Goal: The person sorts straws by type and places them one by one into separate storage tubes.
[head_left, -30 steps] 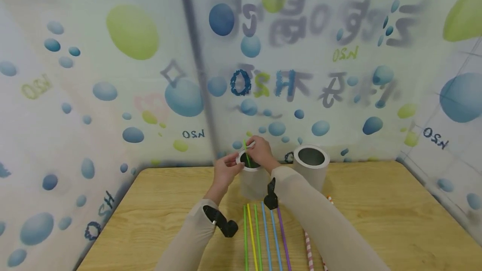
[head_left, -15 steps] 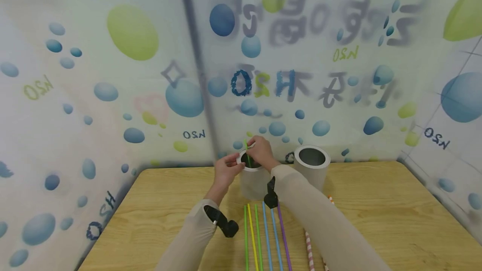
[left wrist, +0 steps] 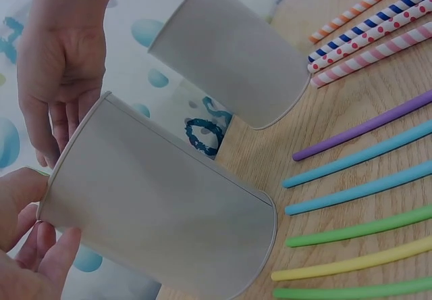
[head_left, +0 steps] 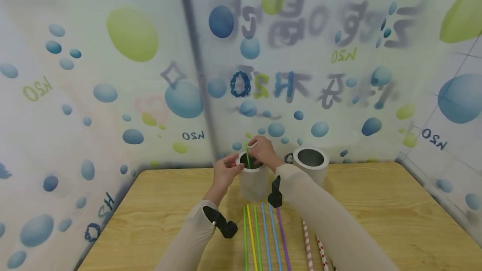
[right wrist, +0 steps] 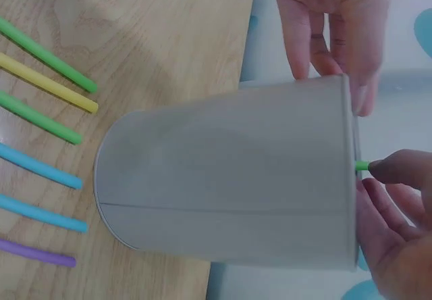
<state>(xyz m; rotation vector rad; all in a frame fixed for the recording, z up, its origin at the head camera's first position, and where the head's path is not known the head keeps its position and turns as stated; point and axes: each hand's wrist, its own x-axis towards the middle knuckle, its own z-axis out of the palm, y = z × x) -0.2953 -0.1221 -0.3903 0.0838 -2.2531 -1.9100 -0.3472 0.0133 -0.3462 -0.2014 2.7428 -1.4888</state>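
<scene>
A pale grey can (head_left: 254, 185) with a white rim stands upright near the table's back edge. My left hand (head_left: 224, 172) holds this can at its rim on the left, thumb and fingers on either side of the edge. A green straw (head_left: 246, 154) leans inside the can's mouth, its top sticking out above the rim. Just right of the straw, my right hand (head_left: 262, 152) hovers over the opening with loose fingers. In the left wrist view, the right hand (left wrist: 64, 77) hangs relaxed behind the rim. The straw's lower end is hidden in the can.
A second grey can (head_left: 311, 166) stands to the right. Several plain straws, including a yellow straw (head_left: 251, 233) and a purple straw (head_left: 283, 237), lie in a row before the first can. Patterned paper straws (left wrist: 378, 26) lie further right. A printed wall covering (head_left: 150, 95) rises behind the table.
My right hand has shifted slightly right, its fingers coming away from the green straw, which now shows uncovered inside the can. My left hand has kept its place on the rim.
</scene>
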